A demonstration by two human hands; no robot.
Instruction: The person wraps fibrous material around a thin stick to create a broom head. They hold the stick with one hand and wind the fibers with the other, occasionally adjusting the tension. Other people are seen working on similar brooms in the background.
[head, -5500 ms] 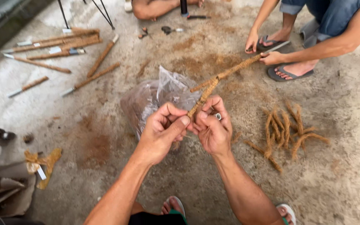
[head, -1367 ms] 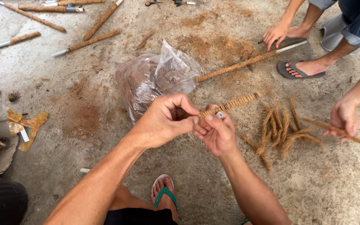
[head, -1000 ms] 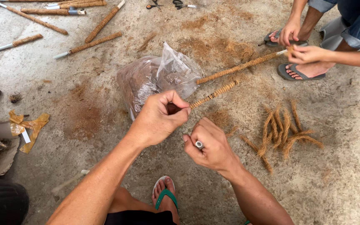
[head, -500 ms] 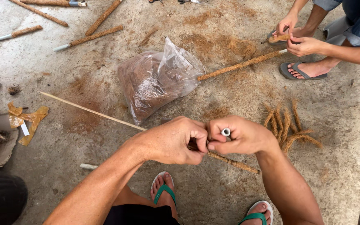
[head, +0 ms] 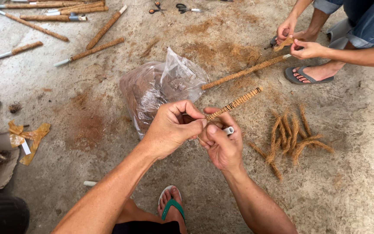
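Left hand (head: 172, 128) and right hand (head: 221, 141) meet at centre, both pinching the near end of a thin stick wrapped in brown coir rope (head: 234, 104); the right seems also to hold a small white tube (head: 228, 130), partly hidden. Half a second ago the stick pointed down-right; now it angles up-right, above the clear plastic bag of brown fibre (head: 161, 86). Loose twisted coir ropes (head: 291, 136) lie right on the concrete floor (head: 347, 186).

Near end of the coir-wrapped stick (head: 234, 104) hidden between both hands (head: 198, 130).
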